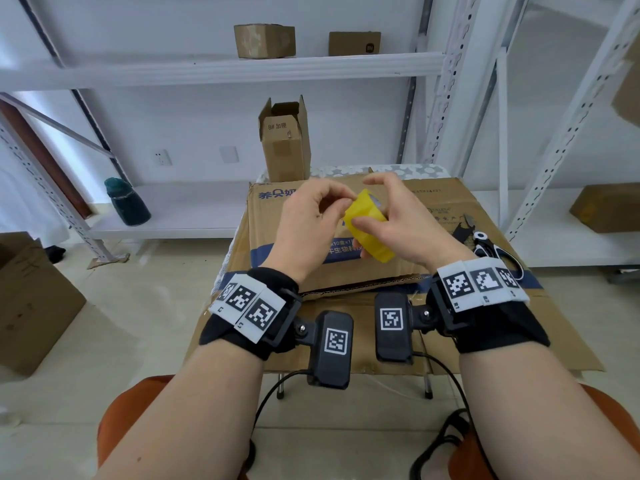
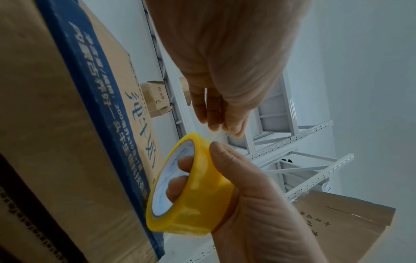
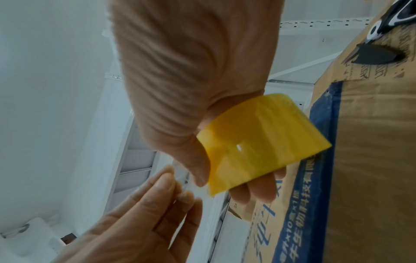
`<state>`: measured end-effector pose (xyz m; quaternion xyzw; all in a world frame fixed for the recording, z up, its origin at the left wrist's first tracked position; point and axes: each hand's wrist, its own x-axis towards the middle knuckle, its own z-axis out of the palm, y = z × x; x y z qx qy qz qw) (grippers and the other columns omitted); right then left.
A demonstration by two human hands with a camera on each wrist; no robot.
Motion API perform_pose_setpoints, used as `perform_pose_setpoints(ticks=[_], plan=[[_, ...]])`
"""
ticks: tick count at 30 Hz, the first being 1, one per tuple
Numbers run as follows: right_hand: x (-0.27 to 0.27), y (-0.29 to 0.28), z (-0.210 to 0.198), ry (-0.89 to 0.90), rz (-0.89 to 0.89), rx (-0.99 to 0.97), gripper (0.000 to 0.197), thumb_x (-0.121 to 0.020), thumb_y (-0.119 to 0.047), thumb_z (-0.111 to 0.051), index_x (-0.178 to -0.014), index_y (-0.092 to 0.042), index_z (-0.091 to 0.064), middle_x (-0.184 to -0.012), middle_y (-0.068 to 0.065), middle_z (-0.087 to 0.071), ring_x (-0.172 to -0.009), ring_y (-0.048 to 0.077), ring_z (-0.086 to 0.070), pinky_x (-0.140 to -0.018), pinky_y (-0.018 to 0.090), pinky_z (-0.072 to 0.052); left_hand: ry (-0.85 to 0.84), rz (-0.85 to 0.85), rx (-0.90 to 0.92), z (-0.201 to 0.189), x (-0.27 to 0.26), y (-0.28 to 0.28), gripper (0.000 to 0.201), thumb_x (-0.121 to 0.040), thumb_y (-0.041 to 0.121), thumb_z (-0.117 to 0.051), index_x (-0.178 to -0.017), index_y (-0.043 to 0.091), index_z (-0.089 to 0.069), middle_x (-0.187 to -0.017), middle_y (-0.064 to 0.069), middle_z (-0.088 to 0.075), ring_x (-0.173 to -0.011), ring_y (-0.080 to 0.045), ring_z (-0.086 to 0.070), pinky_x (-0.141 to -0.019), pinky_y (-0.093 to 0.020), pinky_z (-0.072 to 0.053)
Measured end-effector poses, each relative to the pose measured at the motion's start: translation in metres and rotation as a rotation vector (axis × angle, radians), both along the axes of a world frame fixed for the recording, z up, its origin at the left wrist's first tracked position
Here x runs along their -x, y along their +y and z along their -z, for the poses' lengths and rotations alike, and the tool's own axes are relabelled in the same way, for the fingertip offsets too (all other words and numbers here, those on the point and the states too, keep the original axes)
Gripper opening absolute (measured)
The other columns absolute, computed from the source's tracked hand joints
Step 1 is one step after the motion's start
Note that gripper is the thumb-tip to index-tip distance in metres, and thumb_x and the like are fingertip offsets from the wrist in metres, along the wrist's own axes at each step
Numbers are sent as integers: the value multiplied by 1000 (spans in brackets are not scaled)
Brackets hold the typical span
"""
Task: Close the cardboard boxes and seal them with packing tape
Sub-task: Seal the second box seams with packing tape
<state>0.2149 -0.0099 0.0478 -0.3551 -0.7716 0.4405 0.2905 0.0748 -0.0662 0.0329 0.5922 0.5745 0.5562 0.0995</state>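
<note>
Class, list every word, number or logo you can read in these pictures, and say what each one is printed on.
"8# 加硬": small open box behind the hands.
"mi" logo: right box on the upper shelf.
"x10盒x1": large flat carton under the hands; its other blue characters are partly hidden.
"R1": right wrist band.
Small print near the scissors: too blurred.
Tape roll: no readable text.

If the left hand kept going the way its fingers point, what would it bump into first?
Most likely the yellow roll of packing tape. The left hand points its fingertips at the roll's near edge, gripped by the right hand. They look almost touching, though the exact gap is hard to judge.
</note>
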Motion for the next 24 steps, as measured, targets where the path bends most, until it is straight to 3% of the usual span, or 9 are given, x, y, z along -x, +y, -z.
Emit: perform_pose_setpoints(ticks=[5,10,16,19,22,24], plan=[[0,-1,1,59,29,-18,28,-95,-13,-55,-115,-29,-44,-100,19,-61,-56,22,-69,-45,27,-51,14,42,14,-2,1,-3,19,-90,6,-61,-88,24,-66,-85,10,-64,-81,-4,-60,-77,-17,-49],[-2,-2,0,112,31,-36,1,-98,-16,-49,-98,-16,-49,-89,23,-61,-57,32,-68,-41,31,-50,56,47,-1,-5,7,-6,47,-80,-11,-51,-86,33,-65,-83,8,-64,-81,-10,-62,-73,-18,-49],[-4,-3,0,97,65,-95,9,-98,-18,-49,-90,-20,-51,-91,18,-59,-57,31,-68,-42,31,-51,24,-76,-29,2,-5,-7,46,-84,-12,-48,-111,19,-69,-108,3,-66,-92,-1,-64,-84,-17,-51],[-7,-1,0,58,118,-170,12,-98,-21,-49,-87,-27,-52,-92,16,-62,-58,28,-68,-46,38,-54,-13,-86,-32,2,-14,-8,51,-88,-10,-47,-125,23,-60,-124,5,-59,-94,2,-65,-85,-19,-53],[-14,-1,0,53,162,-158,9,-98,-22,-48,-90,-25,-51,-95,16,-61,-53,25,-68,-47,47,-55,-129,-11,-59,-8,-16,-12,66,-91,-7,-46,-141,34,-37,-109,7,-67,-86,-1,-69,-78,-21,-54],[-18,0,0,64,180,-158,7,-98,-22,-48,-92,-23,-51,-94,17,-61,-52,24,-68,-48,48,-56,-114,6,-60,-13,-17,-12,65,-90,-7,-46,-142,32,-37,-98,6,-72,-86,-3,-70,-80,-20,-53]])
